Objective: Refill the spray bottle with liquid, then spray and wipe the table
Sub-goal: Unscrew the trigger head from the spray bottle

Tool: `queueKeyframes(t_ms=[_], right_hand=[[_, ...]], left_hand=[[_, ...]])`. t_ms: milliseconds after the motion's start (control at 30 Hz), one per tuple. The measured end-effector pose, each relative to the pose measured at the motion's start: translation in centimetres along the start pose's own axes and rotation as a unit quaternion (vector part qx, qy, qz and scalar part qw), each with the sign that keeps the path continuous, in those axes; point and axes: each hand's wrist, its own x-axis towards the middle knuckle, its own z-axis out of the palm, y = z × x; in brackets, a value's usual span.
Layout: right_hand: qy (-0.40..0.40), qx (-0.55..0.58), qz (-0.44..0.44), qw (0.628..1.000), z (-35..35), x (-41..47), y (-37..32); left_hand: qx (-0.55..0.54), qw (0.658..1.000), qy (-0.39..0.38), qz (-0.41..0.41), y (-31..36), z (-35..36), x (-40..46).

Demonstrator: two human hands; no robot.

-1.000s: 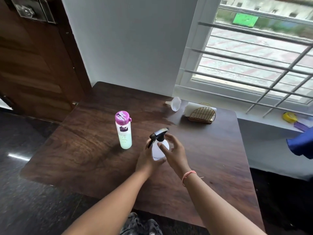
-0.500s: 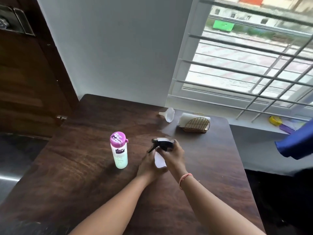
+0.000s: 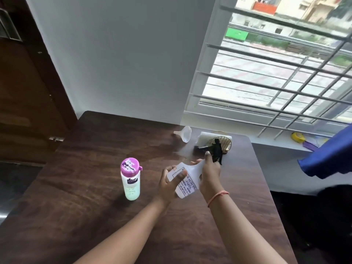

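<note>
White spray bottle (image 3: pixel 185 179) held tilted above the dark wooden table (image 3: pixel 80 187), black trigger head (image 3: pixel 216 151) pointing up and away toward the window. Left hand (image 3: pixel 169 182) wrapped around the labelled body, thumb lying across the printed label, fingertips curled under the far side. Right hand (image 3: pixel 209 173) clasped around the neck just below the trigger head, thumb pointing up along it. Left of the left fingers, standing upright and apart from them: pale green bottle (image 3: pixel 130 181) with a pink flip cap shut. Beyond the right fingertips, lying on its side on the table's far edge: white funnel (image 3: pixel 184 133). Just right of the funnel, partly hidden behind the trigger head: gold wire holder (image 3: pixel 225 142) with white roll (image 3: pixel 204 138). Wet-looking patch on the wood between funnel and fingers. Orange thread band (image 3: pixel 217 197) on the right wrist.
</note>
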Motion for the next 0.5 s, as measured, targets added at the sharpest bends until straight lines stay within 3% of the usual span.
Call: queueKeyframes(t_ms=[133, 333, 500], right_hand=[[-0.019, -0.019, -0.009, 1.0, -0.4, 0.3, -0.3], [-0.059, -0.019, -0.004, 0.998, -1.8, 0.9, -0.9], [-0.123, -0.031, -0.024, 0.992, -1.4, 1.1, -1.9]], left_hand=[[-0.021, 0.991, -0.034, -0.124, 0.0, 0.1, -0.2], [-0.029, 0.983, -0.043, -0.178, 0.1, 1.7, -0.4], [-0.139, 0.953, -0.074, -0.259, 0.9, 2.6, -1.0]])
